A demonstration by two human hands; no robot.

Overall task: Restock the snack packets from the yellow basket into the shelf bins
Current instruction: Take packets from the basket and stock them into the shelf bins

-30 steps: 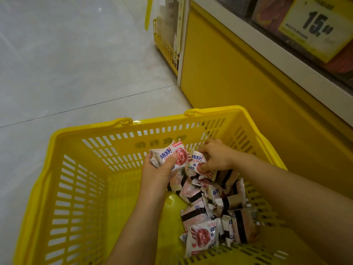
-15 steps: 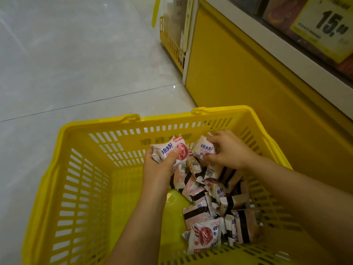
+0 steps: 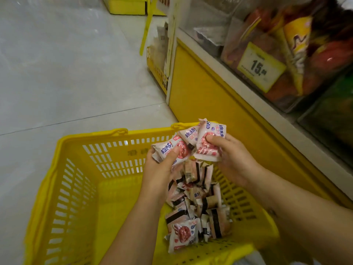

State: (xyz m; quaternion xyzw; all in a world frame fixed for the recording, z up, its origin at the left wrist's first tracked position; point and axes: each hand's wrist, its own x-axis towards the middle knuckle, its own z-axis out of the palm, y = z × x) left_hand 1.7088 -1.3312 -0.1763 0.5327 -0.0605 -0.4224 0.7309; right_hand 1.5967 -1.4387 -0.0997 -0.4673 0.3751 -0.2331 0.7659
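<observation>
The yellow basket (image 3: 80, 169) stands on the floor below me, with several pink-and-white snack packets (image 3: 193, 211) heaped in its right half. My left hand (image 3: 162, 169) is raised above the heap and grips a packet (image 3: 172, 150) with the thumb on top. My right hand (image 3: 233, 159) holds a bunch of packets (image 3: 208, 142) lifted near the basket's far rim. Clear shelf bins (image 3: 271, 54) with coloured snack bags sit at the upper right, above the yellow shelf base (image 3: 210, 104).
A yellow price tag (image 3: 260, 66) reading 15 hangs on a bin's front. A white ledge runs along the shelf edge. A yellow wire rack (image 3: 158, 71) and a yellow box (image 3: 126, 6) stand further along the grey tiled floor (image 3: 66, 73).
Both hands have risen out of the heap with packets in them, the right hand now holding more of them. My view has tilted up, bringing the shelf bins into sight.
</observation>
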